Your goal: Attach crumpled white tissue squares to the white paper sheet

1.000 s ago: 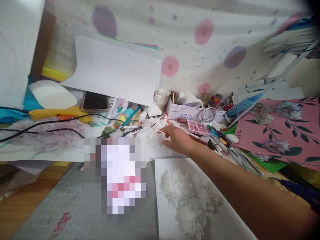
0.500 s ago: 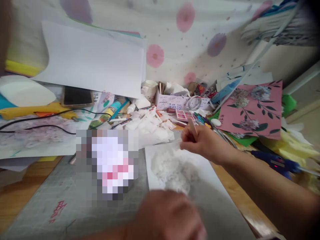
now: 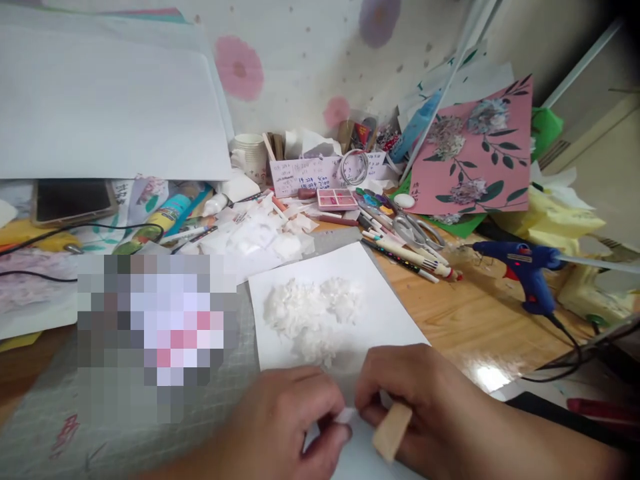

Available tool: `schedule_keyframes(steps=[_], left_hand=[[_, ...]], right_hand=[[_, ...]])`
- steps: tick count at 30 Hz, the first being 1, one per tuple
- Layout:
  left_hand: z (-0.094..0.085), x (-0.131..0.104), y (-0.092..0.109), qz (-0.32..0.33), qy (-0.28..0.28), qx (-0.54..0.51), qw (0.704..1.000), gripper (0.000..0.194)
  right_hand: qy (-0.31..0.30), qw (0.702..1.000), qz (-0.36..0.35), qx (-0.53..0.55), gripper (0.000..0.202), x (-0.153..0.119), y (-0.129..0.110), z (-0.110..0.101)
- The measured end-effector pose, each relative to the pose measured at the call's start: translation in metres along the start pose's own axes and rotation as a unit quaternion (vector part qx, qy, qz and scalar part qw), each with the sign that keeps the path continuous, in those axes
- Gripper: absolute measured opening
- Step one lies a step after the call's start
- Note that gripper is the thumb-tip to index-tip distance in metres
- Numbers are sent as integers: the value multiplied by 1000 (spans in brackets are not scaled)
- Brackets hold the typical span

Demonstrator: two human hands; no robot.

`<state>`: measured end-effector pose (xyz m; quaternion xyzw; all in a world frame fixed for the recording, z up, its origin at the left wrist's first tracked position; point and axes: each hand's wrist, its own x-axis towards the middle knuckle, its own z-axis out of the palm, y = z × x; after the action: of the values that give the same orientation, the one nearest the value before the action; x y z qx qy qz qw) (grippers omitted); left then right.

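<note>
Change in the last second: right hand (image 3: 415, 393) has come back from the scrap heap (image 3: 260, 233), and left hand (image 3: 295, 420) has come in to meet it. Both are now low over the near part of the white sheet (image 3: 400, 320). Judged from this, the work is now two-handed and fine.

Left: fingers curled, thumb and forefinger nearly closed on a small white piece (image 3: 345, 415); it looks thin and papery, outline mostly hidden. Right: fingers folded in, fingertips near that piece, contact unclear; a flat wooden stick (image 3: 393, 430) is gripped, blunt end slanting toward the sheet's near side. Stick pale, smooth, straight-sided.

Beyond the fingertips, toward the sheet's far edge: three white petal clusters (image 3: 295, 303), ruffled, matte, many-layered, clear of both hands. Sheet smooth and flat, lying over the right side of the grey gridded cutting mat (image 3: 65, 387).

Past the mat's far edge: the heap, crumpled and soft. At the mat's far right corner: glossy pink palette (image 3: 337, 198), metal scissors (image 3: 417, 230), slim pens (image 3: 407, 257). Toward the right edge of the varnished wood worktop (image 3: 465, 300): blue plastic glue gun (image 3: 533, 263).
</note>
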<state>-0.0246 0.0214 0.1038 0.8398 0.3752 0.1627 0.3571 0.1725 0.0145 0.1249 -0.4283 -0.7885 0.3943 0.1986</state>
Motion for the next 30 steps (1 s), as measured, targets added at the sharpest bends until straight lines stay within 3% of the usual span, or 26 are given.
schedule_keyframes(steps=[2, 7, 12, 16, 19, 23, 27, 30], left_hand=[[-3, 3, 0, -24, 1, 7, 1000, 11], [-9, 3, -2, -79, -35, 26, 996, 17], [-11, 2, -6, -66, -40, 68, 995, 16], [-11, 3, -11, -42, -51, 125, 990, 18], [-11, 4, -14, -37, -55, 157, 985, 21], [-12, 4, -16, -44, -50, 205, 977, 25], [-13, 4, -17, -53, -64, 237, 968, 27], [-12, 5, -17, -42, -51, 250, 966, 28]], right_hand=[[17, 999, 40, 5, 21, 2, 3, 3], [-14, 993, 113, 7, 13, 3, 7, 5], [-6, 993, 105, 55, 12, 6, 9, 0], [56, 983, 76, 157, 34, 3, 16, -14], [56, 988, 64, 130, 45, -4, 20, -23], [50, 995, 24, 85, 34, -11, 21, -20], [83, 990, -97, 55, 12, -15, 20, -11], [58, 984, -166, 9, 17, -17, 23, -7]])
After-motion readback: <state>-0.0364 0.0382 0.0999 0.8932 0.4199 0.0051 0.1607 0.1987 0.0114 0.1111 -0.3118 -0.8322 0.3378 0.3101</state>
